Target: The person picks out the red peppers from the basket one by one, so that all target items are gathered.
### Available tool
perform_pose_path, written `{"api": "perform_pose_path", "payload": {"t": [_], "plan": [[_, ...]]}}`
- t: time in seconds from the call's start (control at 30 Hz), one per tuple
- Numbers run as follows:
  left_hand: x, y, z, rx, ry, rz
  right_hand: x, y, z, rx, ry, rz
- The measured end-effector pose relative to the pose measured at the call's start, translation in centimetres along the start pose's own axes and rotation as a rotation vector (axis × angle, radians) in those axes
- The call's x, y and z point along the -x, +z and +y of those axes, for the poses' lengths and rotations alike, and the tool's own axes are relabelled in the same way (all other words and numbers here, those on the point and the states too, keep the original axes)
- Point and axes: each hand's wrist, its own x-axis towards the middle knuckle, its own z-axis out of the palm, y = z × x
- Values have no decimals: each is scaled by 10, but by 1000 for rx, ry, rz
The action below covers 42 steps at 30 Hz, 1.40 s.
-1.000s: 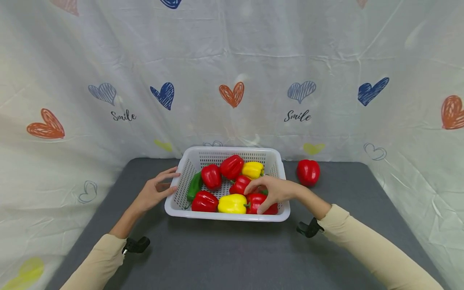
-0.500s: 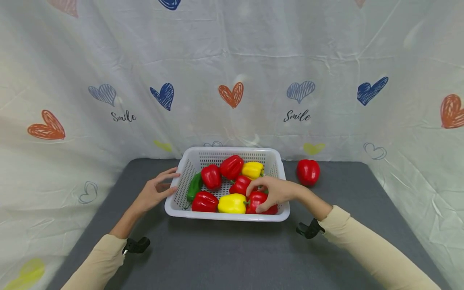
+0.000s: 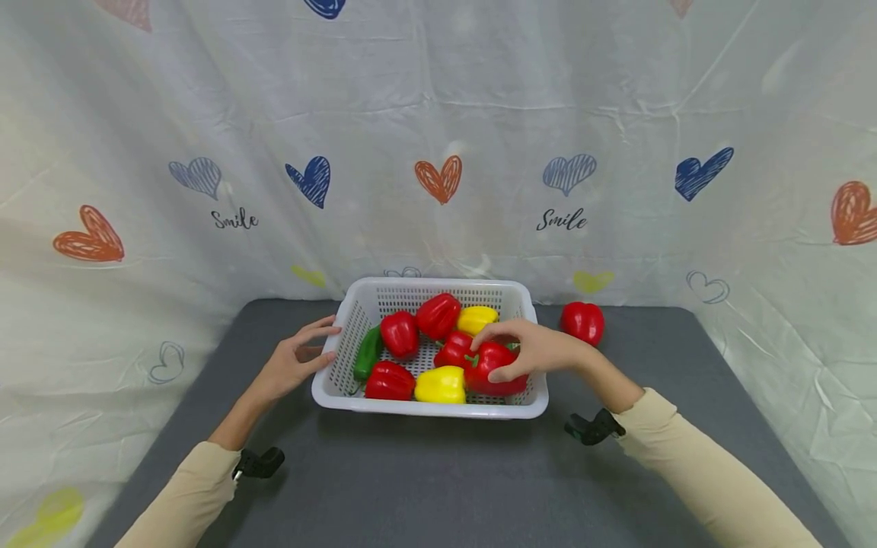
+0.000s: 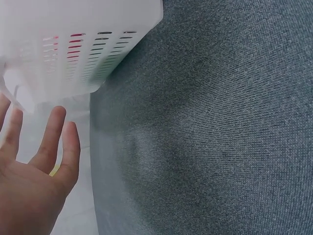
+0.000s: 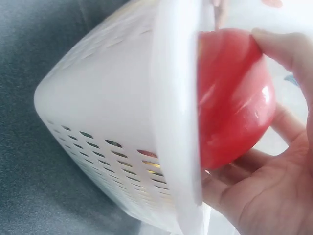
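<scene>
My right hand [image 3: 537, 350] grips a red bell pepper [image 3: 495, 371] between thumb and fingers at the right end of a white plastic basket [image 3: 428, 409]. In the right wrist view this bell pepper [image 5: 234, 98] shows above the basket's rim [image 5: 178, 98]. My left hand [image 3: 291, 365] touches the basket's left rim with its fingers spread and fairly straight. In the left wrist view the left hand [image 4: 36, 176] is beside the basket wall [image 4: 73, 49]. Inside lie several other red peppers [image 3: 400, 335], yellow peppers [image 3: 441, 385] and a long green pepper [image 3: 368, 354].
Another red bell pepper [image 3: 583, 323] sits on the dark grey table [image 3: 438, 479], right of the basket and partly behind my right hand. A white curtain [image 3: 493, 114] printed with hearts hangs behind the table. Each wrist wears a black camera mount [image 3: 259, 463].
My right hand has risen and shifted slightly right, lifting the red bell pepper from its place in the basket. The peppers beside it have moved slightly right. My left hand has stayed put.
</scene>
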Motion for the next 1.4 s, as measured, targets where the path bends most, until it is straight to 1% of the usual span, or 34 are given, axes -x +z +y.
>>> {"api": "perform_pose_path", "payload": {"t": [0.23, 0.43, 0.6, 0.87, 1.1, 1.4], "plan": [[-4, 1, -1, -1, -2, -1, 7, -4, 5, -66, -40, 86], [-3, 0, -2, -4, -4, -1, 11, -2, 5, -57, -82, 140], [-3, 1, 0, 2, 10, 4, 14, -2, 5, -56, -131, 205], [-2, 1, 3, 11, 5, 7, 21, -4, 8, -157, -145, 285], [-1, 1, 2, 12, -12, 4, 30, -5, 14, -170, -148, 329], [0, 0, 0, 17, -11, -5, 42, -11, 16, -209, -130, 336]]}}
